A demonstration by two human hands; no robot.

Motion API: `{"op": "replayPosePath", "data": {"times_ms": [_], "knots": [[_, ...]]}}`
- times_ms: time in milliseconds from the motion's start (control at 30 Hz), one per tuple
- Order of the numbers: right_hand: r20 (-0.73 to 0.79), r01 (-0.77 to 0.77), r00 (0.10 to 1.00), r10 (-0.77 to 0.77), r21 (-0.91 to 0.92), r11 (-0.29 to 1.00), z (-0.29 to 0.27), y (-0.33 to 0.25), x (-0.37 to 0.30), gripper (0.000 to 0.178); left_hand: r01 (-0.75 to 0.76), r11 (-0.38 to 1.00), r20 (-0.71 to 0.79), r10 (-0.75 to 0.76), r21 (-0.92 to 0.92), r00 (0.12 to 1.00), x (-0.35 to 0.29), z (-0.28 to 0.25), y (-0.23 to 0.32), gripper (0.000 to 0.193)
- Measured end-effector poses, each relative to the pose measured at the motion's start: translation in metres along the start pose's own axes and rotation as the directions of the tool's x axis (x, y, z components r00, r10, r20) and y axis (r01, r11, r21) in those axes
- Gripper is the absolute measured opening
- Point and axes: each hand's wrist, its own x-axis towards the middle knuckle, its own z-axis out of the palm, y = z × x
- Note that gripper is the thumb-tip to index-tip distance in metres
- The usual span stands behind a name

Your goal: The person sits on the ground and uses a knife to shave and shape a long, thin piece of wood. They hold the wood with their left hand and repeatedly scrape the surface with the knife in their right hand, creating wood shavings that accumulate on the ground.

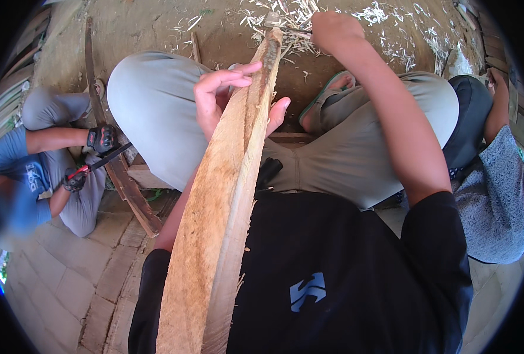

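A long, rough-cut piece of pale wood (206, 230) slopes up from my chest, narrowing toward its far tip. My left hand (211, 97) is wrapped round it from beneath, near the narrow part, with fingers on the left edge and the thumb on the right. Beyond the knees, my right hand (337, 32) is closed in a fist beside the tip. From that fist a thin knife blade (292, 29) reaches left to the end of the wood; its handle is hidden. Patches of dark bark show along the narrow part.
Wood shavings (380, 15) lie scattered over the bare ground (149, 23). At left, a person wearing black gloves (102, 138) holds a red-handled blade (105, 159) by a long dark plank (126, 186). Another person in a grey patterned garment (492, 194) sits close at right.
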Motion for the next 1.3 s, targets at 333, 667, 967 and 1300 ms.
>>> {"op": "replayPosePath", "data": {"times_ms": [333, 667, 967, 1300], "knots": [[-0.118, 0.206, 0.969, -0.219, -0.112, 0.972, -0.015, 0.002, -0.031, 0.019, -0.092, 0.974, 0.199, 0.050, 0.206, 0.979, 0.015, -0.007, 0.009, 0.031], [-0.136, 0.284, 0.945, -0.296, -0.103, 0.953, -0.009, -0.013, -0.050, 0.014, 0.013, 0.998, 0.416, 0.016, -0.067, 0.909, 0.019, -0.011, -0.005, 0.033], [-0.050, 0.223, 0.973, -0.226, -0.066, 0.973, 0.002, -0.035, -0.041, 0.025, 0.031, 0.999, 0.382, -0.014, -0.037, 0.924, 0.016, -0.011, -0.003, 0.022], [-0.113, 0.225, 0.968, -0.224, -0.008, 0.974, 0.044, -0.032, -0.001, 0.023, 0.045, 0.998, 0.335, -0.026, -0.049, 0.942, 0.021, -0.007, 0.006, 0.027]]}}
